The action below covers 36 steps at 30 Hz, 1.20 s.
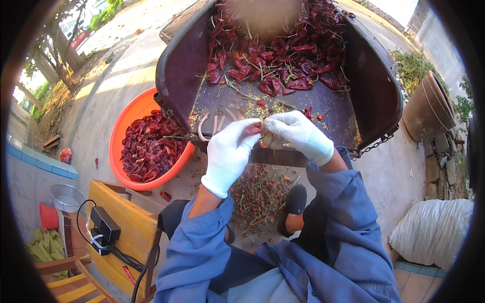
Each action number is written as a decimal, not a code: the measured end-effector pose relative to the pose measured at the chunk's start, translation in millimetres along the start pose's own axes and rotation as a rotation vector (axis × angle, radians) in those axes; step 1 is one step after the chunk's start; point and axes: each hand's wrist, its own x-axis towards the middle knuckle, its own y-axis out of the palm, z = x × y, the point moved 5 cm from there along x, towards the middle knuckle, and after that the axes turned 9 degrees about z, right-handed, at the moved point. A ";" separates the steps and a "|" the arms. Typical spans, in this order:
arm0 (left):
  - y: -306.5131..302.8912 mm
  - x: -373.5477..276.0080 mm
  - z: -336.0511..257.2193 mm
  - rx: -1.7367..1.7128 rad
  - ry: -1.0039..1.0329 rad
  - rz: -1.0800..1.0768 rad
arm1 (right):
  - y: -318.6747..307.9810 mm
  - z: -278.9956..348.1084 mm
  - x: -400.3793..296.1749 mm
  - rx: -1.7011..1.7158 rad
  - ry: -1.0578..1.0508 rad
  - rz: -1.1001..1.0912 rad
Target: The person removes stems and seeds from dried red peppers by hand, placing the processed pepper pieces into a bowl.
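My left hand, in a white knit glove, grips a dried red chili pepper between thumb and fingers. The right hand, gloved too, pinches the same pepper's end from the other side; its stem is hidden by the fingertips. Both hands hover over the front edge of a dark metal cart bed. Farther in lies a heap of dried red chilies with stems, partly covered by a blur at the top. Yellow seeds are scattered on the bed. Beside my left hand are pinkish curved rods.
An orange basin of red chilies stands left of the cart. Chili stems litter the ground between my feet. A wooden chair with a black device and cables is at lower left. A brown bucket and white sack stand right.
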 end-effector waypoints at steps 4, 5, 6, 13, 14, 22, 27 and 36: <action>-6.6 -0.9 -2.6 -0.449 -0.154 0.039 | -37.5 -8.8 14.1 -0.492 -0.104 -0.300; -6.6 -0.8 -3.3 -0.513 -0.148 0.049 | -51.8 -12.7 18.7 -0.684 -0.209 -0.468; -9.2 -2.9 -3.7 -0.551 -0.140 0.073 | -60.4 -18.0 28.0 -0.786 -0.248 -0.557; -14.2 -12.6 -7.7 -0.641 -0.187 0.032 | -70.6 -41.0 70.3 -1.431 -0.209 -0.731; -15.3 -13.2 -6.8 -0.606 -0.207 -0.014 | -72.6 -49.6 74.5 -1.405 -0.115 -0.701; -21.8 -11.1 -6.4 -0.633 -0.214 -0.100 | -87.5 -30.6 48.2 -1.144 -0.104 -0.880; -13.4 -6.0 -5.9 -0.574 -0.215 -0.120 | -104.1 -35.5 24.0 -0.656 -0.053 -0.947; -8.7 -3.3 -1.2 -0.585 -0.233 -0.158 | -69.8 -59.4 9.3 0.778 -0.131 -0.442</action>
